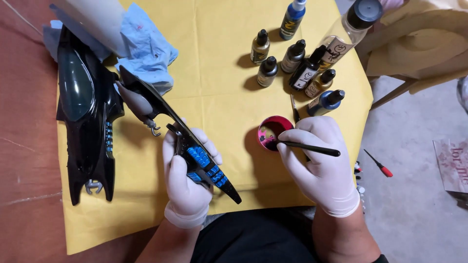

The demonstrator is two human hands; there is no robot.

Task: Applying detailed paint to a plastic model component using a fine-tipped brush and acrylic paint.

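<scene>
My left hand (187, 180), in a white glove, grips a long black model part (183, 139) with shiny blue panels, held over the yellow cloth (219, 83). My right hand (321, 160), also gloved, holds a thin black paintbrush (309, 148) whose tip reaches into a small round pink-stained paint cup (273, 133). A larger black model body (87, 117) with a dark canopy lies on the cloth at the left.
Several small dropper paint bottles (292, 58) and a taller clear bottle with a black cap (348, 31) stand at the back right. A crumpled blue rag (144, 46) lies at the back left. A red-handled tool (380, 164) rests on the grey floor to the right.
</scene>
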